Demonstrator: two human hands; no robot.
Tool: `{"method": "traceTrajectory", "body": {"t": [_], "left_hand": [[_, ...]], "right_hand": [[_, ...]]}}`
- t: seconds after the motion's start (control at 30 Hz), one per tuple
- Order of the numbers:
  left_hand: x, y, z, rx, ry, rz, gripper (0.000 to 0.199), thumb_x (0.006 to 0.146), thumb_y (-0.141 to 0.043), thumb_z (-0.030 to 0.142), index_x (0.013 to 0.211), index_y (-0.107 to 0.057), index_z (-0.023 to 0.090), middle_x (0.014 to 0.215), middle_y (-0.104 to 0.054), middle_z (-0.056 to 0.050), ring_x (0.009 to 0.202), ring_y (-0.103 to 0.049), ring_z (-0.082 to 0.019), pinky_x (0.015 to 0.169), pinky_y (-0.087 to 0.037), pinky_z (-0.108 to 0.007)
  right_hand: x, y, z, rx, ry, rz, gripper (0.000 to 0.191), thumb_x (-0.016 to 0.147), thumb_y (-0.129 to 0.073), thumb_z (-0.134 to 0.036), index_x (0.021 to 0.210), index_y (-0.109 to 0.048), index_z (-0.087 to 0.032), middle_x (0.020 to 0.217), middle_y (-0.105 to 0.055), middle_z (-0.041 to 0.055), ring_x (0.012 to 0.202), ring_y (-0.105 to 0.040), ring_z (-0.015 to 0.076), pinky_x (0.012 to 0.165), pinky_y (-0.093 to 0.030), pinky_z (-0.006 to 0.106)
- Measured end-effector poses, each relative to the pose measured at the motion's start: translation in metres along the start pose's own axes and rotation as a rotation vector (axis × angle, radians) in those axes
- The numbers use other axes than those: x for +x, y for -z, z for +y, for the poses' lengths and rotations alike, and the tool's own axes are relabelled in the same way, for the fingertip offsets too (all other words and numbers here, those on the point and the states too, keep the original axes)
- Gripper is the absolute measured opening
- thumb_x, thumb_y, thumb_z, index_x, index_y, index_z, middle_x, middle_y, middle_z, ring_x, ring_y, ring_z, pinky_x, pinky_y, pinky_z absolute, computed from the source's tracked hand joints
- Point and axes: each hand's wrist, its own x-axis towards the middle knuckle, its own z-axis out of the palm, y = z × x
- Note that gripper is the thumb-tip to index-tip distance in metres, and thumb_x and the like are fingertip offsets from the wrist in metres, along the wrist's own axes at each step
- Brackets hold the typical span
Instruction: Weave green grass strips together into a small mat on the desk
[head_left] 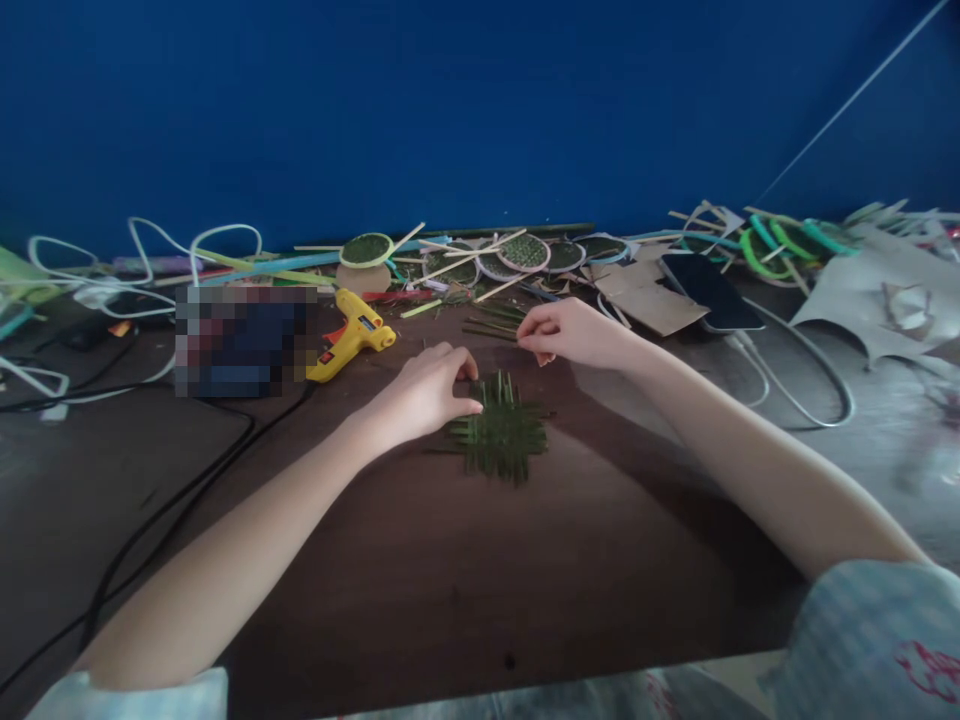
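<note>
A small square mat woven from green leaf strips [501, 435] lies flat on the brown table, loose strip ends sticking out on its sides. At its upper left corner is my left hand [431, 390], thumb and forefinger apart, the thumb tip touching the mat's edge. Behind the mat, a few loose green leaf strips [495, 322] lie side by side. My right hand [562, 333] is closed in a pinch at their right end, on what looks like one strip; the fingertips partly hide it.
A yellow glue gun [351, 335] lies left of my left hand, black cables [187, 480] trailing towards me. Along the blue wall are round green-filled hoops [523, 252], thin sticks and cardboard [649, 290]. A phone [712, 290] with a white cable lies at right.
</note>
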Motion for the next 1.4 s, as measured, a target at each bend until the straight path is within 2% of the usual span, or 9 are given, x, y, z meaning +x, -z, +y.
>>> {"method": "traceTrajectory", "body": {"t": [0.57,0.93,1.4], "left_hand": [[-0.0005,-0.0012,0.0025,-0.063,-0.032,0.013,0.024,0.073,-0.063,0.028,0.089,-0.048,0.018,0.096,-0.048,-0.006,0.092,-0.048,-0.023,0.081,-0.039,-0.037],[0.0009,0.0007,0.0086,-0.039,0.049,0.012,0.030,0.069,-0.067,0.027,0.084,-0.043,0.017,0.093,-0.043,-0.004,0.090,-0.047,-0.022,0.082,-0.039,-0.038],[0.0014,0.0017,0.0031,-0.054,-0.047,-0.017,0.024,0.072,-0.064,0.027,0.089,-0.047,0.022,0.092,-0.039,-0.001,0.086,-0.044,-0.018,0.090,-0.033,-0.043]], "right_hand": [[0.0004,-0.0061,0.0007,0.048,0.048,-0.026,0.007,0.078,-0.054,-0.020,0.080,-0.057,-0.014,0.058,-0.061,0.0013,0.054,-0.056,0.0093,0.058,-0.046,0.023],[0.0014,-0.0041,0.0036,0.040,0.050,-0.009,0.009,0.078,-0.054,-0.022,0.079,-0.058,-0.014,0.057,-0.060,0.0015,0.053,-0.056,0.0099,0.058,-0.045,0.025],[0.0018,-0.0070,0.0037,0.058,0.062,-0.022,0.006,0.078,-0.053,-0.019,0.078,-0.057,-0.014,0.055,-0.058,0.0002,0.051,-0.054,0.0085,0.055,-0.043,0.023]]}}
